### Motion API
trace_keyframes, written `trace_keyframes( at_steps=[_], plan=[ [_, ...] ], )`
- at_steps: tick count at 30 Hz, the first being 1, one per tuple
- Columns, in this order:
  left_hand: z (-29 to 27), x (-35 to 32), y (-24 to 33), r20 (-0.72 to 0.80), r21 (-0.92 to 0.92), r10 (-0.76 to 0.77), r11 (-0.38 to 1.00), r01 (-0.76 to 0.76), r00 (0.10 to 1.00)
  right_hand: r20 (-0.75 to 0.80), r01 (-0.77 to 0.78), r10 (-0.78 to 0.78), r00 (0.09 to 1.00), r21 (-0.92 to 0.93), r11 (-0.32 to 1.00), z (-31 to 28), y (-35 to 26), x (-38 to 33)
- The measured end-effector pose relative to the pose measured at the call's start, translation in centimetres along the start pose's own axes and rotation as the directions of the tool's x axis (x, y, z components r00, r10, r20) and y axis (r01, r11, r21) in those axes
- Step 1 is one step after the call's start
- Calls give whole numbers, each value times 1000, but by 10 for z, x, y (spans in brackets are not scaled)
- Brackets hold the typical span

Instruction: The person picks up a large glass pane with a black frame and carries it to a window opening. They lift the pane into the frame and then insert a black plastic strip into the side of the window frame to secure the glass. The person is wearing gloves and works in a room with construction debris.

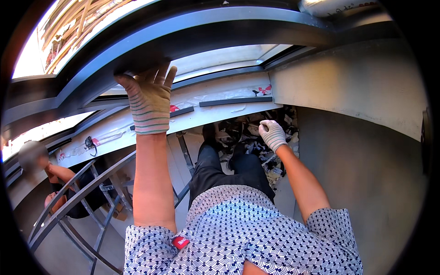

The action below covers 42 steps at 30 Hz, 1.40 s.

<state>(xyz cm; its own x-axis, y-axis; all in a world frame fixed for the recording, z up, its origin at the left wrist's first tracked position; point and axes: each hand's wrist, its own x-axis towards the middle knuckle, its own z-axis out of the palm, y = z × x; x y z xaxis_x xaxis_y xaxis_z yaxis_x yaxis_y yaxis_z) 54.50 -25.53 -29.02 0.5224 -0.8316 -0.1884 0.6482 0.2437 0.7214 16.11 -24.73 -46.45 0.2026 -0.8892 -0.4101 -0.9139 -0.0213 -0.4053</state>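
Observation:
My left hand (pixel 149 98), in a striped knit work glove, is raised against the underside of a dark metal window frame (pixel 220 20). Its fingers are stretched upward and apart, and some fingertips are lost in the frame's shadow. Lower down, my right hand (pixel 273 134) wears a matching glove and hangs beside my leg with its fingers curled closed. Whatever it may hold is too small or hidden to make out. Below that hand, scraps of dark and pale debris (pixel 247 133) cover the floor near my feet.
A white sill (pixel 215 110) with dark strips (pixel 236 101) and plastic film runs under the window. At left, a metal ladder (pixel 103 183) leans close by, and a person (pixel 64 174) crouches beyond it. A grey wall (pixel 348 82) rises at right. A small black object (pixel 90 142) lies on the sill.

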Motion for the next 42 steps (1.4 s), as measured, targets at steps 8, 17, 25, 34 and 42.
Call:
trace_keyframes(
  at_steps=[8,17,25,34,42],
  plan=[
    [-99,-37,-94,-244,293,-279,892,345,929,80,-352,358,930,468,810,71,67,76],
    [-162,-180,-213,-406,636,-417,511,579,813,459,-692,641,615,704,161,91,48,167],
    [-154,-174,-236,-310,774,-503,360,521,807,496,-615,654,571,786,-59,93,51,183],
    [-109,-100,-214,294,955,30,22,-295,955,-176,81,255,951,935,346,26,-55,83],
    [-17,-54,-194,590,805,36,-102,-585,806,-659,691,-490,571,64,720,-49,-114,29]
  ],
)
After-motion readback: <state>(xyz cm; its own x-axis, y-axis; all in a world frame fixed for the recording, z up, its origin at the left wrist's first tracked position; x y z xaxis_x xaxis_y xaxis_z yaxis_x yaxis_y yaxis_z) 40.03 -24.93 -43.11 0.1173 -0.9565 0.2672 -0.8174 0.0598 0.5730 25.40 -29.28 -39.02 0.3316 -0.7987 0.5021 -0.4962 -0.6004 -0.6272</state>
